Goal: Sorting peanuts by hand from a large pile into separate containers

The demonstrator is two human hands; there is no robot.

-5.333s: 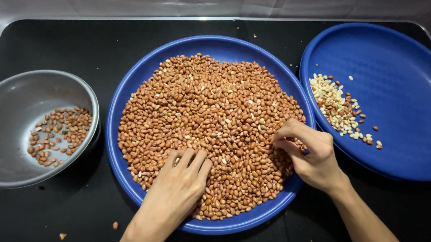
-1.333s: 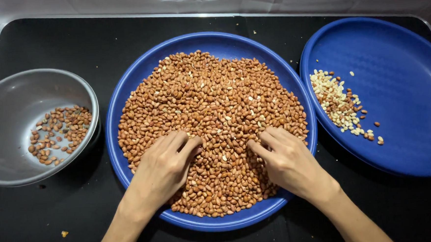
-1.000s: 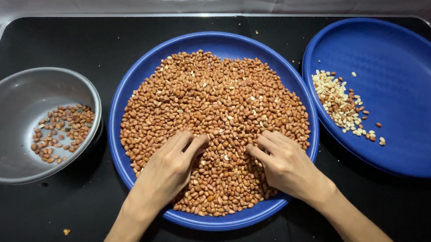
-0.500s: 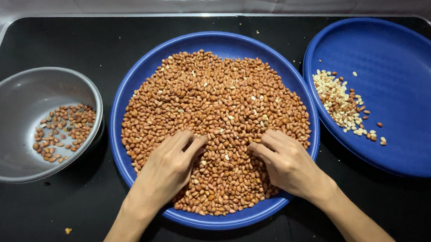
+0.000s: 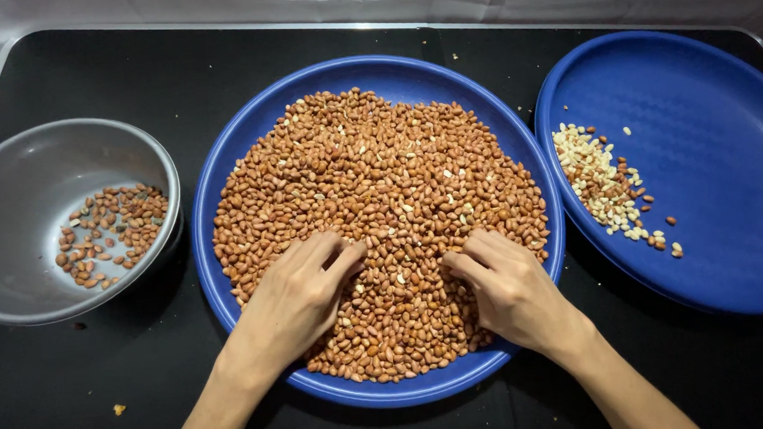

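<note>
A large round blue plate (image 5: 223,184) in the middle holds a thick spread of brown peanuts (image 5: 371,180). My left hand (image 5: 297,299) lies palm down on the near left part of the peanuts, fingers together and pointing up and right. My right hand (image 5: 509,288) rests on the near right part, fingers curled slightly toward the middle. Neither hand visibly grips anything; what lies under the palms is hidden.
A grey metal bowl (image 5: 14,173) at the left holds a small heap of darker peanuts (image 5: 108,233). A second blue plate (image 5: 709,154) at the right carries a small pile of pale and brown nuts (image 5: 602,181). A black tabletop (image 5: 87,73) with a few crumbs lies beneath.
Five seconds ago my right hand pinched nuts at the plate's right edge; it has since moved inward. Over the last second both hands have stayed nearly still on the peanuts.
</note>
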